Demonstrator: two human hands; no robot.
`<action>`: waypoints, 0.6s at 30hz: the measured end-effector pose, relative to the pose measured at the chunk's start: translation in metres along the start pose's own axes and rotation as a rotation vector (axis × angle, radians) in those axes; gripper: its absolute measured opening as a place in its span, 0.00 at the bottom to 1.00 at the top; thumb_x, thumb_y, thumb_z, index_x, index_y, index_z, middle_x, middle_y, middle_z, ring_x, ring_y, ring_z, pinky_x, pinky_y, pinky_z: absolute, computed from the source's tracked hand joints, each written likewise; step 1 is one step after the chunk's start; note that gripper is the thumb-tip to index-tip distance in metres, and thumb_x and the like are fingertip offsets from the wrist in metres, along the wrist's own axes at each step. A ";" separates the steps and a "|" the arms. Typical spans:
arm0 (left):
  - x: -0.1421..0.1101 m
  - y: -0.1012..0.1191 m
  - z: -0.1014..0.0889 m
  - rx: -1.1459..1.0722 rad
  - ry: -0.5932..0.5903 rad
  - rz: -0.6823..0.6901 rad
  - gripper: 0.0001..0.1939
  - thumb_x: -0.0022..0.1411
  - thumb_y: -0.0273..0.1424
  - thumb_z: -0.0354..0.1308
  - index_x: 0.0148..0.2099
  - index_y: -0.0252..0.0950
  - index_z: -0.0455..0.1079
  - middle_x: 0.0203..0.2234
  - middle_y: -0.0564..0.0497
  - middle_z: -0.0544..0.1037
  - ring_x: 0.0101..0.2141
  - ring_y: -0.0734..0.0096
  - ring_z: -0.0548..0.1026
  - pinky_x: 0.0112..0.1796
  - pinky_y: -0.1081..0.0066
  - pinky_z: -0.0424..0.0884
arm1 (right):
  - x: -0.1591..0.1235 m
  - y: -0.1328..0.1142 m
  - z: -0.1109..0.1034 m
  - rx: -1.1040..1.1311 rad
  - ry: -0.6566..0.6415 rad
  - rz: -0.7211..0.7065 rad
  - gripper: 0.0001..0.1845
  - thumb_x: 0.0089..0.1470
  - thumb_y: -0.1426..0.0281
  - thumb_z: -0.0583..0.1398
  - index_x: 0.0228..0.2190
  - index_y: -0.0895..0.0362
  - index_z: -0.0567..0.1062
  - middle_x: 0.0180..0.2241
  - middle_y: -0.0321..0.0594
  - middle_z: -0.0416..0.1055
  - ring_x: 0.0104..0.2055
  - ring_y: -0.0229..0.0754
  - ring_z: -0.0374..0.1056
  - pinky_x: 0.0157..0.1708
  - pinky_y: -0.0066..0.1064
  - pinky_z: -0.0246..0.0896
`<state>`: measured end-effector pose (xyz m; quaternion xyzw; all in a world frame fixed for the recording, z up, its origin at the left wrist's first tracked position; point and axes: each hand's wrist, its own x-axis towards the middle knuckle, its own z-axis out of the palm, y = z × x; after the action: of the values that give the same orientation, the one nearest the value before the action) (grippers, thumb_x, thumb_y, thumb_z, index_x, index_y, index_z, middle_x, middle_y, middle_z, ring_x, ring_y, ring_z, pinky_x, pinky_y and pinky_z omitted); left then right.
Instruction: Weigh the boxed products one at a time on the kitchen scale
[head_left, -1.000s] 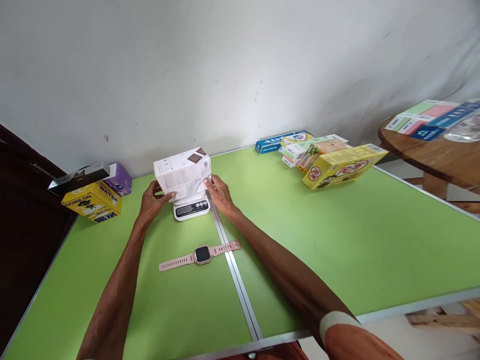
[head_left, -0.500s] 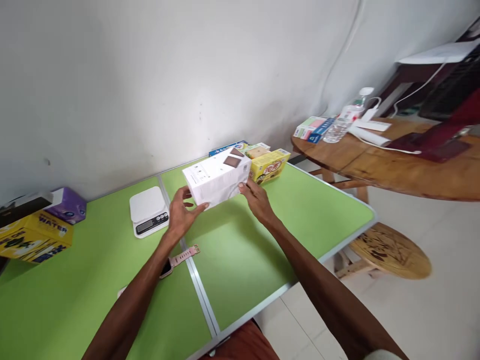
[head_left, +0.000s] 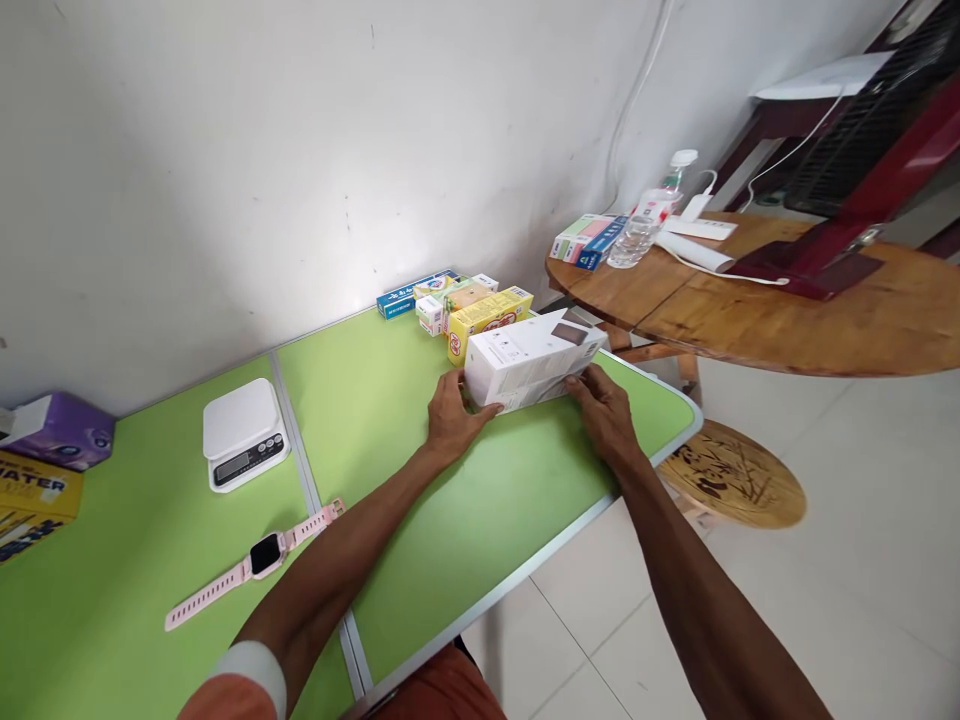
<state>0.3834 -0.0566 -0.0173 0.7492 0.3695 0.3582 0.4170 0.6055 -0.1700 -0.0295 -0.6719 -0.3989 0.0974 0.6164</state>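
Spanning a white box (head_left: 532, 365) from both ends, the left-hand grip (head_left: 454, 418) and the right-hand grip (head_left: 606, 412) are closed about it, each thumb on or beside the near face and most of the fingers hidden by the box. The step in hand appears to be the two-handed positioning of this box over the right part of the green surface (head_left: 450, 545); whether its underside touches the surface cannot be told. The next move, as judged here, calls for even support at both ends, a level hold and care for the yellow box (head_left: 487, 313) close behind.

The box is long and rectangular, and lies lengthwise between the two parts of the grip, slightly oblique. Its upper face is white with small dark marks and, toward the right-hand end, a dark brown square; the near face is paler grey in shade, with print too small to read.

Beyond the grip and to its left lie a white-and-green carton (head_left: 430, 314) and a blue carton (head_left: 397, 301). Well to the left sits a white scale (head_left: 238, 420); nearer the wearer, beside the left forearm, a pink-strapped watch (head_left: 265, 556) lies flat.
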 end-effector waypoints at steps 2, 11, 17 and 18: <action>0.008 0.001 0.011 0.016 0.001 0.002 0.38 0.54 0.36 0.84 0.62 0.40 0.71 0.59 0.38 0.80 0.58 0.47 0.82 0.53 0.52 0.84 | 0.010 0.005 -0.001 0.020 0.021 -0.001 0.23 0.56 0.47 0.64 0.44 0.49 0.82 0.46 0.45 0.85 0.53 0.59 0.78 0.59 0.54 0.74; 0.016 -0.006 0.025 0.031 0.036 0.009 0.40 0.56 0.34 0.82 0.65 0.40 0.67 0.62 0.37 0.77 0.63 0.44 0.79 0.57 0.49 0.83 | 0.034 0.002 0.004 0.053 -0.031 -0.004 0.19 0.53 0.51 0.64 0.42 0.48 0.82 0.50 0.54 0.85 0.57 0.62 0.78 0.65 0.59 0.67; 0.031 -0.002 0.020 0.123 0.063 -0.019 0.42 0.54 0.35 0.82 0.66 0.40 0.67 0.61 0.36 0.78 0.63 0.40 0.79 0.64 0.44 0.78 | 0.060 0.010 0.018 -0.090 -0.037 0.028 0.22 0.52 0.41 0.65 0.26 0.44 0.71 0.33 0.51 0.76 0.41 0.59 0.75 0.48 0.59 0.67; 0.034 -0.001 0.019 0.138 0.052 -0.027 0.44 0.54 0.36 0.82 0.68 0.40 0.66 0.62 0.36 0.78 0.63 0.39 0.79 0.65 0.44 0.78 | 0.062 0.011 0.019 -0.134 -0.034 0.029 0.25 0.53 0.38 0.64 0.24 0.44 0.69 0.29 0.49 0.73 0.38 0.58 0.73 0.45 0.60 0.66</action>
<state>0.4152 -0.0347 -0.0180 0.7614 0.4143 0.3455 0.3594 0.6394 -0.1147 -0.0210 -0.7157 -0.4051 0.0908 0.5616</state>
